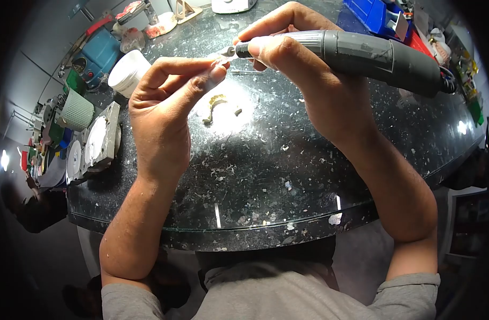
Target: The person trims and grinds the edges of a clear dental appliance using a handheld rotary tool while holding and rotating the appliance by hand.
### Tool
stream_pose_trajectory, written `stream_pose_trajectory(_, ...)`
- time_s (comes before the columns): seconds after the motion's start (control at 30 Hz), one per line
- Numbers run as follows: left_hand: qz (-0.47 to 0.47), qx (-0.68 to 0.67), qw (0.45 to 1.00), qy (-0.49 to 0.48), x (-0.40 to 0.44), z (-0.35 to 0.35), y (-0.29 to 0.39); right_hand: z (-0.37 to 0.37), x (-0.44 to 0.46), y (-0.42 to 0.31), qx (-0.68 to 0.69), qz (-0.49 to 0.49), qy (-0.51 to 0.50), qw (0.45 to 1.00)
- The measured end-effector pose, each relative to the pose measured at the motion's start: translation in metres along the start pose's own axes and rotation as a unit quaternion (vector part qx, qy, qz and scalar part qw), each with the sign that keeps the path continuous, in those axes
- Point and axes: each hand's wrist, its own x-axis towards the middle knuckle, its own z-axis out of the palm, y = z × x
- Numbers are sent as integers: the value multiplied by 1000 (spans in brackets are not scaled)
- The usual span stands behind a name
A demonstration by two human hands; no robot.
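Observation:
My right hand is wrapped round a thick grey rotary handpiece, its tip pointing left and its cable end to the right. My left hand pinches a small whitish, partly clear piece between thumb and fingertips. The handpiece's bit meets this piece or sits very close to it; contact is hard to make out. Below the hands, in the bright light, a yellowish curved piece shaped like a dental arch lies on the dark table. Behind it lies a thin metal bit.
A white tub leans beside my left hand. Plaster molds and a pale green woven basket stand at the left. Blue bins are at the back right. Whitish dust and scraps cover the tabletop.

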Motion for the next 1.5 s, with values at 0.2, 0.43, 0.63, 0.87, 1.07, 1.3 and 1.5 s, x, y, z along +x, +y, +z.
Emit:
stream_pose_trajectory(0.2,8,7,1000,-7,-1,1,1,-6,-2,3,9,-104,-34,994)
stream_pose_trajectory(0.43,-2,14,1000,7,-2,5,4,0,0,16,23,-145,-20,989)
stream_pose_trajectory(0.63,-33,-23,999,9,2,4,5,7,7,12,24,-83,54,995)
stream_pose_trajectory(0.87,-69,-51,996,-10,4,2,7,-4,6,33,-166,-99,19,981)
stream_pose_trajectory(1.07,102,277,955,0,-4,13,10,-4,8,41,-213,-223,2,951)
stream_pose_trajectory(1.3,93,311,945,27,-1,9,10,-6,8,41,-236,-237,7,942)
stream_pose_trajectory(1.5,143,356,923,13,0,10,9,-6,8,38,-222,-232,-12,947)
